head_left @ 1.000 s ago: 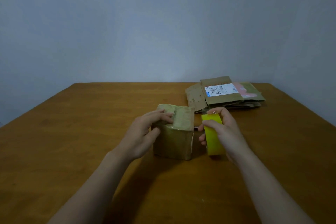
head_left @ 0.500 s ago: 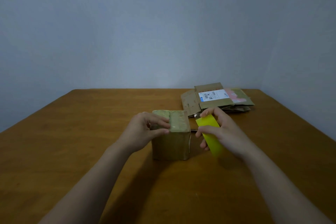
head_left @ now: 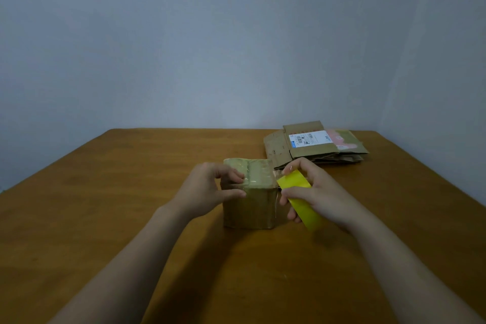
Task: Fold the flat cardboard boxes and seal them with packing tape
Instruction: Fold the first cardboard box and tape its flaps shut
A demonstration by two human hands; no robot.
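A small folded box [head_left: 252, 205] stands upright at the centre of the frame on the wooden surface [head_left: 126, 208]. The left hand [head_left: 207, 191] grips its top left corner, with the fingers curled over the glossy, taped top and the thumb against the front face. Just right of the box, the right hand [head_left: 323, 200] is closed around a yellow tape roll [head_left: 298, 193], held on edge and tilted. The roll's upper end is close to the box's top right corner. A thin, shiny strip seems to run from the roll to that corner and down the right edge, though it is too faint to be sure.

The step in hand looks like sealing. The top seam already carries tape, and the strip is being brought over the right edge onto the side.

The next move probably calls for pulling the roll downward along that side while the left hand steadies the box, which looks light and easy to tip. After that the strip needs pressing flat and tearing or cutting free. No cutter is visible.

In the upper right of the surface, well apart from the hands, lies a pile of flat boxes [head_left: 313, 152], not yet folded. The top one bears a white label [head_left: 310, 138].
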